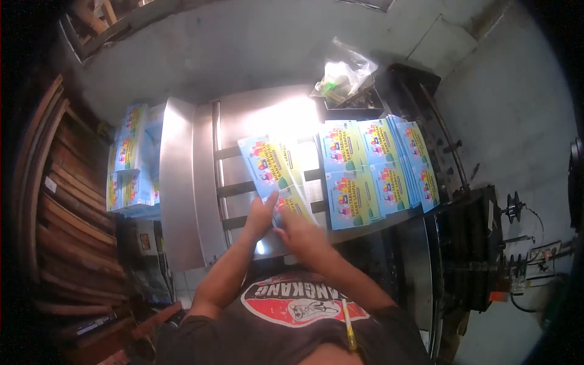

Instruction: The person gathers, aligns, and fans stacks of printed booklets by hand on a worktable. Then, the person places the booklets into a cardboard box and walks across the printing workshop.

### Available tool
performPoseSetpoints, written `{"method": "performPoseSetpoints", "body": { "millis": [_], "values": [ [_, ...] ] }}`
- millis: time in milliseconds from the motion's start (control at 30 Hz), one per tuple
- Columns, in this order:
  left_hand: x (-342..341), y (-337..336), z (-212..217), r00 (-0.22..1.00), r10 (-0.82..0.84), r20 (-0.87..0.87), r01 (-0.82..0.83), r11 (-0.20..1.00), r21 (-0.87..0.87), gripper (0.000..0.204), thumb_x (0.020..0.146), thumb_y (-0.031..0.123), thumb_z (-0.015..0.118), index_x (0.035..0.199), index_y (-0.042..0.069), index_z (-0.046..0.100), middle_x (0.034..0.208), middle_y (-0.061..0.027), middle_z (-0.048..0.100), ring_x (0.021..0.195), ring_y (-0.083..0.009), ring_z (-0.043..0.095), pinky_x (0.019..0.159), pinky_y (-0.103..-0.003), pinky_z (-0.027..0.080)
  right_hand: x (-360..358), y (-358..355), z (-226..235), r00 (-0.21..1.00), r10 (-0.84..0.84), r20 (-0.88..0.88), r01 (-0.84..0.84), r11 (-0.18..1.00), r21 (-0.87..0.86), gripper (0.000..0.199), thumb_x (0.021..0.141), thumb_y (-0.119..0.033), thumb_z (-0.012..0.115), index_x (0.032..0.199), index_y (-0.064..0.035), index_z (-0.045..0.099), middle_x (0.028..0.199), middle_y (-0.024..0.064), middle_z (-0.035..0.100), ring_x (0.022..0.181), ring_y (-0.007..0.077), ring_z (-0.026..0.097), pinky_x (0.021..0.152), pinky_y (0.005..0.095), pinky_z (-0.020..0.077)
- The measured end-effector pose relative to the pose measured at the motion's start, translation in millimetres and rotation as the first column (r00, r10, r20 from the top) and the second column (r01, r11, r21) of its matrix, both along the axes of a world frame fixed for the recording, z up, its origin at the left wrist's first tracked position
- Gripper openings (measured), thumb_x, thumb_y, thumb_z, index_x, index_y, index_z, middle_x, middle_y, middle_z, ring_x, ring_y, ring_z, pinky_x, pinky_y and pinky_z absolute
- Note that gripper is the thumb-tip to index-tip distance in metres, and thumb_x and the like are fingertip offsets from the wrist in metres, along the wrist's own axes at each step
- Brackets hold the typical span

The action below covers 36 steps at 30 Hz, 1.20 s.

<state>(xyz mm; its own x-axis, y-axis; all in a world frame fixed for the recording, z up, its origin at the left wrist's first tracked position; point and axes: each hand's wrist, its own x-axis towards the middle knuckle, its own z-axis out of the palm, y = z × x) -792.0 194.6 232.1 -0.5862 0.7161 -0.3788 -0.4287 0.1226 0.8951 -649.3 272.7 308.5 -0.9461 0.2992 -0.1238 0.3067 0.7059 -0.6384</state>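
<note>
Both hands are together over the metal worktop, at the near end of a stack of printed booklets (267, 164) with light blue and yellow covers. My left hand (260, 218) grips its near left edge, the thumb lying on top. My right hand (299, 232), slightly smeared by motion, is closed at the near right part; its fingertips are partly hidden. The stack tilts a little to the left, and its right side is washed out by glare. To the right lie several more piles of matching booklets (347, 198), the rightmost ones fanned out.
The shiny metal worktop (234, 125) has dark slots across it. Further booklets (131, 143) are piled at the left behind a metal panel (182, 201). A clear plastic bag (347, 70) sits in a dark tray at the back. Machinery (468, 249) stands right, wooden boards (79, 225) left.
</note>
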Motion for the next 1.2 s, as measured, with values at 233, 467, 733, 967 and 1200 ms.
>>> {"method": "performPoseSetpoints", "body": {
  "millis": [233, 467, 733, 967, 1200],
  "values": [
    [12, 1, 2, 0.949, 0.202, -0.242, -0.158, 0.969, 0.188, 0.058, 0.095, 0.012, 0.05, 0.146, -0.002, 0.027, 0.126, -0.0181, 0.055, 0.11, -0.0227, 0.058, 0.093, -0.035, 0.047, 20, 99, -33, 0.924, -0.382, -0.032, 0.31, 0.695, 0.648, 0.057, 0.093, -0.023, 0.053, 0.139, 0.0077, 0.038, 0.141, 0.0287, 0.043, 0.13, 0.0435, 0.043, 0.111, 0.0453, 0.0334],
    [11, -3, -9, 0.875, 0.163, -0.456, -0.097, 0.981, 0.165, 0.063, 0.097, 0.016, 0.05, 0.15, 0.001, 0.02, 0.134, -0.0206, 0.049, 0.116, -0.0257, 0.054, 0.099, -0.037, 0.043, -2, 35, 18, 0.971, -0.206, -0.122, 0.23, 0.946, 0.231, 0.045, 0.095, -0.012, 0.043, 0.132, 0.0132, 0.043, 0.135, 0.0304, 0.049, 0.129, 0.0428, 0.045, 0.113, 0.0446, 0.0317],
    [9, 0, -6, 0.966, 0.148, -0.21, -0.129, 0.986, 0.105, 0.031, 0.099, 0.019, 0.052, 0.122, -0.002, 0.049, 0.113, -0.0133, 0.061, 0.1, -0.0182, 0.058, 0.089, -0.034, 0.047, 9, 100, -45, 0.851, -0.393, -0.348, 0.518, 0.522, 0.677, 0.071, 0.088, -0.041, 0.064, 0.134, 0.0083, 0.042, 0.139, 0.0271, 0.045, 0.128, 0.043, 0.043, 0.108, 0.0445, 0.0362],
    [8, 1, 4, 0.984, 0.131, -0.12, -0.116, 0.986, 0.12, 0.033, 0.099, 0.02, 0.052, 0.122, -0.002, 0.049, 0.111, -0.0127, 0.062, 0.1, -0.0186, 0.058, 0.09, -0.034, 0.046, 24, 138, -18, 0.898, -0.429, -0.098, 0.432, 0.815, 0.386, 0.042, 0.092, -0.024, 0.056, 0.12, 0.007, 0.053, 0.121, 0.0266, 0.058, 0.115, 0.0412, 0.054, 0.098, 0.0482, 0.0433],
    [11, 4, -5, 0.966, 0.136, -0.218, -0.113, 0.987, 0.117, 0.034, 0.098, 0.02, 0.053, 0.124, -0.002, 0.049, 0.112, -0.0117, 0.061, 0.101, -0.0184, 0.058, 0.091, -0.033, 0.046, 10, 70, 23, 0.912, -0.349, -0.217, 0.399, 0.877, 0.269, 0.018, 0.095, -0.013, 0.047, 0.106, -0.0014, 0.055, 0.089, 0.0245, 0.063, 0.082, 0.0463, 0.061, 0.072, 0.0539, 0.0485]
  ]
}}
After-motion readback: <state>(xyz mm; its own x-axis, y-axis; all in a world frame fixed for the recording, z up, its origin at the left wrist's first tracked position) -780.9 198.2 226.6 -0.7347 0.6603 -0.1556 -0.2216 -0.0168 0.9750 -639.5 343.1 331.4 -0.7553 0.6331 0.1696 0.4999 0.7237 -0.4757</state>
